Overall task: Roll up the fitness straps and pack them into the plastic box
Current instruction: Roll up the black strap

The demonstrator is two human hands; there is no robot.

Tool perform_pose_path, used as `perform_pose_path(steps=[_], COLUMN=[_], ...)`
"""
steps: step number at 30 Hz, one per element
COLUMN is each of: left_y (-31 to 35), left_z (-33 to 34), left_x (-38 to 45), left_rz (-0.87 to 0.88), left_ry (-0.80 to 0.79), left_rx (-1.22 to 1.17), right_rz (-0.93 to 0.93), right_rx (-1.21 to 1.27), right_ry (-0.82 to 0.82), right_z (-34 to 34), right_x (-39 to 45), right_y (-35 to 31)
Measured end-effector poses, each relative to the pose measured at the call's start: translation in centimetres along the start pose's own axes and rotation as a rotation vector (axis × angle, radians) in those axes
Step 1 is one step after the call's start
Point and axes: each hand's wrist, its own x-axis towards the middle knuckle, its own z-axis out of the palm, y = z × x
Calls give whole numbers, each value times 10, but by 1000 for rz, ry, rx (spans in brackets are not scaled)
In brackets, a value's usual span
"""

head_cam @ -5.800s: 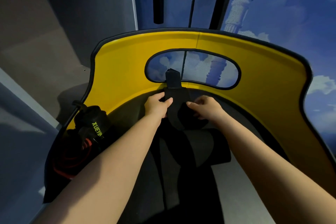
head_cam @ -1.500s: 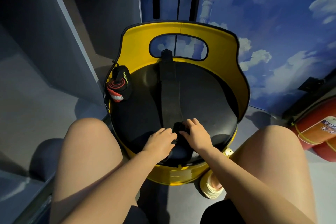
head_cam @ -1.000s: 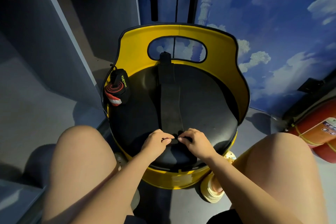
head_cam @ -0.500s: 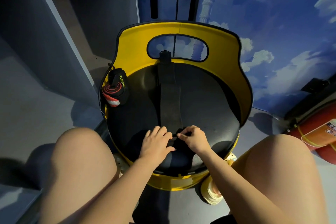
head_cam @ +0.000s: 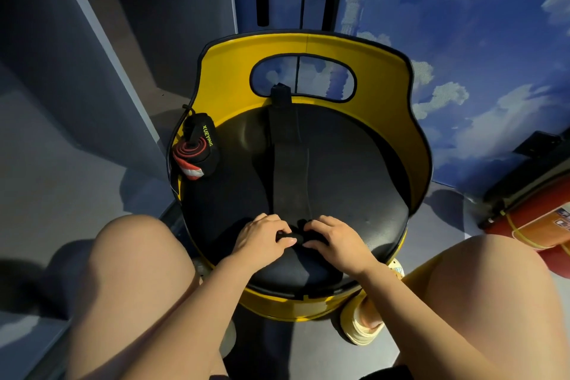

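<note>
Strap (head_cam: 288,170), black, lies flat down the stool seat (head_cam: 354,170) middle, its near end at the front edge pinched into a small roll by left hand (head_cam: 262,241) and right hand (head_cam: 336,241); loose pinch could let the roll skew or unwind.

Matt black cloth strap (head_cam: 288,163), smooth padded seat (head_cam: 354,170), glossy yellow chair back (head_cam: 385,80)

Half a second ago my left hand (head_cam: 261,241) lay flat on the black strap (head_cam: 289,170); now its fingers curl around the small roll at the near end, with my right hand (head_cam: 334,242) pinching alongside.
</note>
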Motion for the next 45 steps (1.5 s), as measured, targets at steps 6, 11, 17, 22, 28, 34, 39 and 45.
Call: perform_pose_path(steps=[6, 11, 17, 22, 28, 34, 39, 45], left_y=[-2, -1, 0, 2, 1, -4, -4, -2], left_z=[0, 2, 9, 10, 9, 2, 4, 14], left_x=[-3, -3, 3, -1, 3, 15, 18, 11], left_rz=[-30, -79, -43, 119, 90, 23, 0, -45], left_ry=[-12, 27, 169, 151, 84, 10, 7, 191], left_rx=[-176, -222, 65, 158, 118, -41, -130, -216], right_rz=[154, 316, 506, 629, 437, 165, 157, 242], right_rx=[218, 326, 420, 485, 379, 228, 239, 321], right_ry=[-81, -49, -22, 24, 133, 52, 36, 11], right_z=[-3, -2, 2, 2, 3, 4, 4, -1], right_x=[1, 3, 10, 18, 18, 7, 10, 22], right_y=[-4, -6, -9, -9, -10, -2, -2, -2])
